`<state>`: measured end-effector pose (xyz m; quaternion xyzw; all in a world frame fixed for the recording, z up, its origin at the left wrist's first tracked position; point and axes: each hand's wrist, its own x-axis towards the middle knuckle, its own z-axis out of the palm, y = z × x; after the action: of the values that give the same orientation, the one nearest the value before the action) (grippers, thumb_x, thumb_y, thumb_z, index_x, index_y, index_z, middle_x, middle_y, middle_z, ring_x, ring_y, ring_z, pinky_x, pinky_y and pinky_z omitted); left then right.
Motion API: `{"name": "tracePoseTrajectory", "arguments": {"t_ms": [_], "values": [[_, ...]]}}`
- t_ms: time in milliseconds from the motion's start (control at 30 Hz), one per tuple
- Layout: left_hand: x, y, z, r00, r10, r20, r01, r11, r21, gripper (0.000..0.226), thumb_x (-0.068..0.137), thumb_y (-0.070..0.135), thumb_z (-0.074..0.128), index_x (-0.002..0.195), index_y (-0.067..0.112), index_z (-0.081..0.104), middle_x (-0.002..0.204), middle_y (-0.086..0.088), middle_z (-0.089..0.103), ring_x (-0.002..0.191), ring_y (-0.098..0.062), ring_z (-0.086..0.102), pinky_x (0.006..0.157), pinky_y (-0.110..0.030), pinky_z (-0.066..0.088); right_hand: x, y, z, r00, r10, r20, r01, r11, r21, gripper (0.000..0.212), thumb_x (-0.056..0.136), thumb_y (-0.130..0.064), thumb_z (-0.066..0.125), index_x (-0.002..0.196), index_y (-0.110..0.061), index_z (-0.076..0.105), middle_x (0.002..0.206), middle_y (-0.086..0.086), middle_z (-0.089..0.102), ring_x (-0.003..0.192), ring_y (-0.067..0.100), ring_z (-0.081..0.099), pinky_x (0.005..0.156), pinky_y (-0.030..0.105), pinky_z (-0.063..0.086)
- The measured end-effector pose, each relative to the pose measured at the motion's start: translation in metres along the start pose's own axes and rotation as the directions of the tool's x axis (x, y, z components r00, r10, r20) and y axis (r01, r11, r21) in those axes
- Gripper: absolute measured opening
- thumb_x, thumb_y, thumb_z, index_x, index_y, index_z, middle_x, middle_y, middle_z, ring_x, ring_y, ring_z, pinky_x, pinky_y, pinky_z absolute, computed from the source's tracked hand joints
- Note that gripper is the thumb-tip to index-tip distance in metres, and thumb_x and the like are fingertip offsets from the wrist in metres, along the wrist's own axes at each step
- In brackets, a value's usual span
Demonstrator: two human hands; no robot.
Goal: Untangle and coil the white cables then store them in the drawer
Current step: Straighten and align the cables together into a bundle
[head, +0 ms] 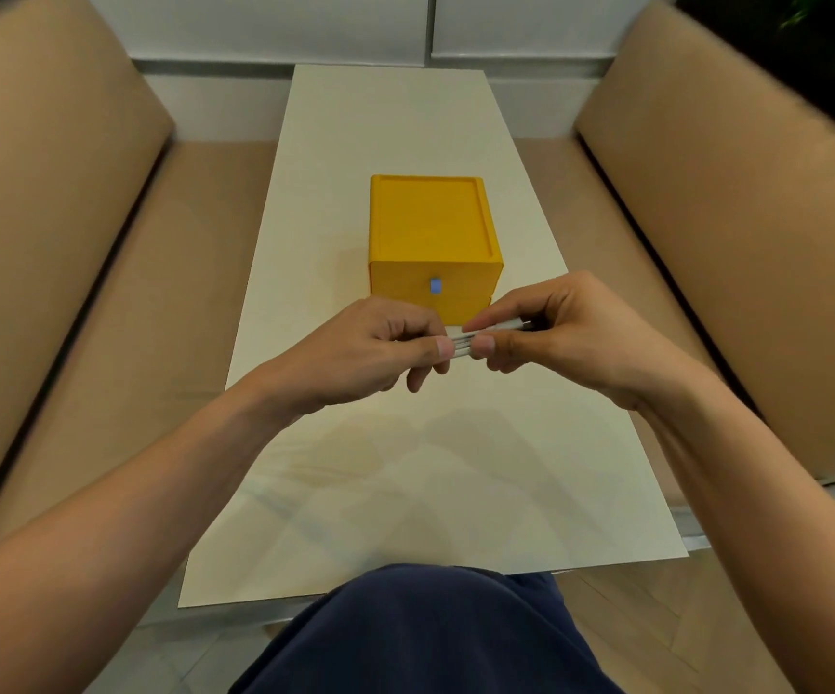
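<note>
A yellow drawer box (430, 227) stands on the long white table (385, 483), its drawers shut, with a small blue handle (435, 285) on the upper front. Just in front of the box, above the table, both hands pinch a short bundle of white cable strands (463, 343) held level between them. My left hand (380, 348) grips the bundle's left end with thumb on top. My right hand (550, 328) grips the right end, where a cable end pokes out under the index finger. Most of the cable is hidden inside the hands.
Tan cushioned benches (55, 242) run along both sides of the narrow table, another bench (735, 217) on the right. A white wall panel (355, 27) closes the far end. My dark blue lap (430, 638) is at the table's near edge.
</note>
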<state>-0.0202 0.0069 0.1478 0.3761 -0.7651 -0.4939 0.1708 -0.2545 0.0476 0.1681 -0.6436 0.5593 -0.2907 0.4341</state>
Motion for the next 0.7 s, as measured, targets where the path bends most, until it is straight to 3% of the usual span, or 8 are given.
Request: {"name": "tracePoseTrajectory", "arguments": {"t_ms": [133,367,700], "values": [[-0.005,0.000,-0.001,0.999,-0.004,0.048,0.006,0.999,-0.042,0.024,0.103,0.026,0.060,0.086,0.015,0.074,0.067,-0.002,0.062,0.049,-0.005,0.045,0.049,-0.018,0.035,-0.007,0.001,0.000,1.000,0.013,0.028,-0.015,0.997,0.071,0.029,0.082,-0.026,0.078,0.109,-0.014,0.080,0.090,0.007,0.079,0.082,0.022,0.076,0.080,0.034,0.064],[-0.009,0.002,-0.001,0.993,-0.019,0.118,0.028,0.997,-0.075,0.025,0.101,0.029,0.062,0.089,0.011,0.075,0.067,-0.009,0.062,0.051,-0.013,0.045,0.050,-0.025,0.034,-0.016,0.004,0.004,0.999,-0.007,0.038,0.002,0.991,0.137,0.025,0.083,-0.021,0.077,0.107,-0.013,0.080,0.093,0.010,0.079,0.084,0.023,0.076,0.080,0.033,0.063],[-0.008,0.000,0.002,0.991,-0.003,0.133,0.014,0.996,-0.084,0.024,0.103,0.021,0.059,0.093,0.010,0.077,0.075,-0.011,0.069,0.051,-0.017,0.053,0.047,-0.023,0.038,-0.024,0.000,0.001,0.996,0.048,0.074,-0.058,0.989,0.138,0.022,0.089,-0.010,0.074,0.110,-0.017,0.079,0.097,0.004,0.079,0.088,0.021,0.077,0.082,0.028,0.061]]}}
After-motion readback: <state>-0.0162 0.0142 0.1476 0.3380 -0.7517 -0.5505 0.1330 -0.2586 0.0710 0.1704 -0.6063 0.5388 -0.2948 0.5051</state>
